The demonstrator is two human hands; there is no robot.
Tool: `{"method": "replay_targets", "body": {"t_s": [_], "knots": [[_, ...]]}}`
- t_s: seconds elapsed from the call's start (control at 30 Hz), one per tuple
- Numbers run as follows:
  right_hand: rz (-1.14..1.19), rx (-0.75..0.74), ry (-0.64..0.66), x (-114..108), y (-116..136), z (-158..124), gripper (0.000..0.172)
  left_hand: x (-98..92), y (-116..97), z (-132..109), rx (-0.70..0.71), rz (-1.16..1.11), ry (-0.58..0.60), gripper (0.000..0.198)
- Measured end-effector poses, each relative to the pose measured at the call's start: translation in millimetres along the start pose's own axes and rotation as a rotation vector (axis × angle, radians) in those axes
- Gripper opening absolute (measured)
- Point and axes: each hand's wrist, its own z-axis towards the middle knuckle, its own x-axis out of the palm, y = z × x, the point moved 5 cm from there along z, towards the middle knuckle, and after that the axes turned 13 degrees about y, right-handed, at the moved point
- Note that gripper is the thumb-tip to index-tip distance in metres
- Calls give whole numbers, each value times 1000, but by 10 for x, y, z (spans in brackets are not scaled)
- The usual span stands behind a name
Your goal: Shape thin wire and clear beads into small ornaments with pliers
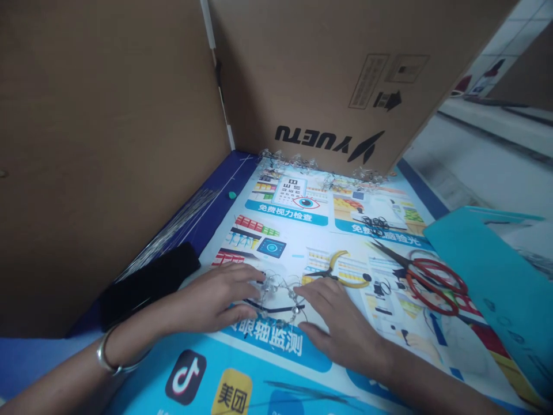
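A loop of thin wire with clear beads (285,321) lies flat on the printed poster sheet, between my two hands. My left hand (220,294), a silver bangle on its wrist, rests at the loop's left side, fingers stretched out and thumb apart. On the opposite side my right hand (332,314) has its fingertips at the beads, with the thumb spread away. A narrow dark strip (280,310) crosses inside the loop; whether it belongs to the piece I cannot tell. Just beyond the right hand lie yellow-handled pliers (334,271).
Red-handled scissors (432,276) lie to the right near a turquoise folder (488,265). A black case (149,282) and a bundle of thin wires (177,222) are at left. More beaded wire pieces (294,161) line the cardboard wall (311,75). Black wire coils (375,223) sit mid-right.
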Motion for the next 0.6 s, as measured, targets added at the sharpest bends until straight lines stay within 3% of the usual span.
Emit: {"method": "replay_targets", "body": {"t_s": [0.33,0.6], "knots": [[18,76,76,-17,-17,38,42,218,7,147,-19,45,-37,17],[-69,86,70,-53,14,28,44,239,-7,115,-96,190,-29,42]]}}
